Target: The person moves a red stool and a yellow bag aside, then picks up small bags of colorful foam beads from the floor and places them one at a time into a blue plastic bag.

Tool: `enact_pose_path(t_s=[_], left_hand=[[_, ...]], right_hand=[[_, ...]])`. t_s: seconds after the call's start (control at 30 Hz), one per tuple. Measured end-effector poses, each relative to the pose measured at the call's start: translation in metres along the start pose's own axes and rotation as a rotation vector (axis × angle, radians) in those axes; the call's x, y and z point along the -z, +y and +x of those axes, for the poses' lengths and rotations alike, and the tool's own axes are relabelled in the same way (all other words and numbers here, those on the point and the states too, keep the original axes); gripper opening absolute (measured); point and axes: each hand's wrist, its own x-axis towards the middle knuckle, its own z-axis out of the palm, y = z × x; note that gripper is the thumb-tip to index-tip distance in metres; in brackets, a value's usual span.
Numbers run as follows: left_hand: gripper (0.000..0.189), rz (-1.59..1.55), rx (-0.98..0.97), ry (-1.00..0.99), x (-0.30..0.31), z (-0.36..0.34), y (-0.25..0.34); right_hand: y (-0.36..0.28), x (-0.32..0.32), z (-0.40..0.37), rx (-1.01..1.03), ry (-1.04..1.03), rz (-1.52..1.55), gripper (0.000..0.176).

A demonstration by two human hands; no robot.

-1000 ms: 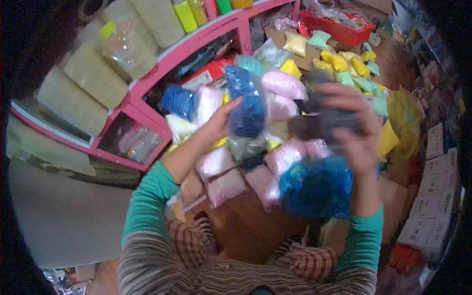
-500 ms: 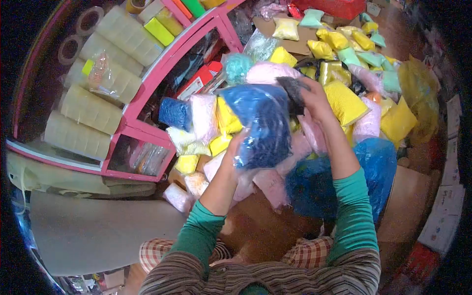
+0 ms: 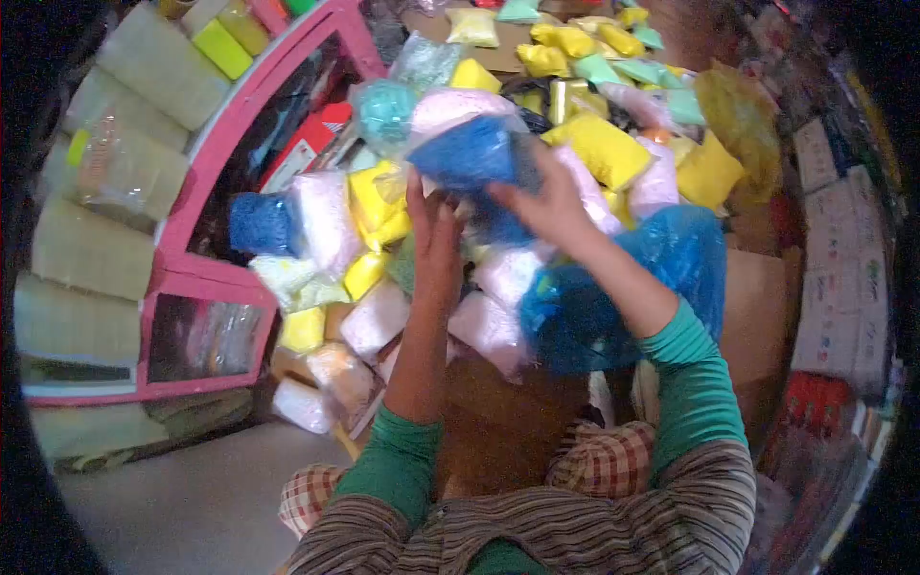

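A clear plastic bag of dark blue filling is up in front of me, blurred and tilted, between both hands. My left hand grips its lower left side, thumb upward and fingers curled. On the other side, my right hand is closed around the bag's right edge, with part of its grip hidden. Below and behind lie pale pink packets and yellow packets. A large blue plastic bag spreads beneath my right forearm.
At left stands a pink-framed cabinet with stacked tape rolls on top. A smaller blue packet lies beside it. Yellow and green packets are piled at the back. White boxes line the right side.
The blue-filled bag has tipped and is now seen more edge-on. My left hand has moved to its lower edge, and my right hand has come down nearer the left. The camera view has shifted.
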Motion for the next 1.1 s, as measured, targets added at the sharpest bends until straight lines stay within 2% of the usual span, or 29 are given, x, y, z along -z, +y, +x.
enact_pose_path(t_s=[0.03, 0.07, 0.1, 0.17, 0.2, 0.23, 0.27, 0.3, 0.33, 0.37, 0.43, 0.47, 0.5, 0.57, 0.63, 0.7, 0.73, 0.8, 0.83, 0.87, 0.9, 0.97, 1.03, 1.1], left_hand=[[0.051, 0.128, -0.159, -0.056, 0.000, -0.001, -0.009], [0.053, 0.253, -0.319, -0.113, 0.000, -0.002, -0.014], [0.053, 0.228, -0.305, -0.129, -0.004, -0.006, -0.006], [0.050, -0.632, 0.157, -0.115, -0.005, -0.012, 0.023], [0.050, -0.600, 0.116, -0.048, 0.006, -0.004, 0.013], [0.050, -0.609, 0.128, -0.052, 0.020, 0.003, 0.003], [0.053, -0.765, 0.098, -0.183, 0.034, 0.011, -0.005], [0.055, -0.915, 0.052, -0.309, 0.046, 0.018, -0.007], [0.060, -0.594, 0.072, 0.114, 0.033, 0.015, 0.016], [0.060, -0.592, 0.050, 0.145, 0.046, 0.020, 0.018], [0.064, -0.728, 0.030, -0.122, 0.072, 0.033, 0.022], [0.066, -0.679, 0.079, 0.015, 0.072, 0.036, 0.028], [0.066, -0.685, 0.062, 0.035, 0.073, 0.035, 0.032], [0.069, -0.873, 0.138, -0.531, 0.063, 0.032, 0.032], [0.070, -0.901, 0.224, -0.660, 0.045, 0.025, 0.016], [0.063, -0.650, 0.331, -0.203, 0.027, 0.013, -0.017], [0.062, -0.475, 0.177, -0.107, -0.001, -0.004, 0.008], [0.062, -0.503, 0.299, -0.033, 0.007, -0.002, -0.010], [0.063, -0.759, 0.354, -0.335, 0.025, 0.001, -0.020], [0.067, -0.770, 0.284, -0.364, 0.034, 0.008, -0.029], [0.070, -0.471, 0.152, -0.108, 0.046, 0.022, -0.031], [0.071, -0.617, 0.126, -0.196, 0.042, 0.023, 0.002], [0.071, -0.631, 0.123, -0.164, 0.036, 0.017, 0.039], [0.071, -0.649, 0.105, -0.131, 0.035, 0.011, 0.045]], right_hand=[[-0.014, -0.005, -0.008, 0.237, -0.068, -0.052, 0.053], [-0.012, -0.025, -0.019, 0.308, -0.035, 0.117, 0.051], [-0.022, -0.040, -0.029, 0.286, -0.020, 0.360, 0.044], [-0.045, -0.032, -0.037, 0.569, -0.198, -0.297, 0.041], [-0.049, -0.031, -0.040, 0.556, -0.194, -0.314, 0.041], [-0.052, -0.031, -0.042, 0.598, -0.286, -0.378, 0.039], [-0.055, -0.033, -0.043, 0.644, -0.382, -0.435, 0.037], [-0.052, -0.034, -0.049, 0.651, -0.391, -0.432, 0.037], [-0.045, -0.032, -0.061, 0.663, -0.443, -0.374, 0.035], [-0.039, -0.029, -0.071, 0.679, -0.501, -0.308, 0.032], [-0.030, -0.015, -0.081, 0.422, -0.646, -0.159, 0.031], [-0.027, -0.005, -0.074, 0.366, -0.532, -0.098, 0.030], [-0.032, 0.003, -0.065, 0.302, -0.414, -0.047, 0.031], [-0.063, 0.018, -0.042, 0.078, -0.142, 0.051, 0.030], [-0.075, 0.021, -0.020, 0.419, -0.086, -0.132, 0.033], [-0.065, 0.002, -0.024, 0.464, -0.060, -0.243, 0.036], [-0.055, -0.009, -0.034, 0.433, -0.036, -0.262, 0.036], [-0.036, -0.014, -0.056, 0.352, -0.081, -0.208, 0.036], [-0.028, -0.009, -0.067, 0.309, -0.157, -0.129, 0.037], [-0.026, -0.001, -0.079, 0.321, -0.176, -0.112, 0.026], [-0.027, 0.011, -0.085, 0.312, -0.175, -0.119, 0.026], [-0.031, 0.040, -0.099, 0.106, -0.399, -0.092, 0.013], [-0.034, 0.079, -0.102, -0.012, -0.304, -0.203, 0.016], [-0.058, 0.126, -0.096, -0.273, -0.248, -0.418, 0.023]])
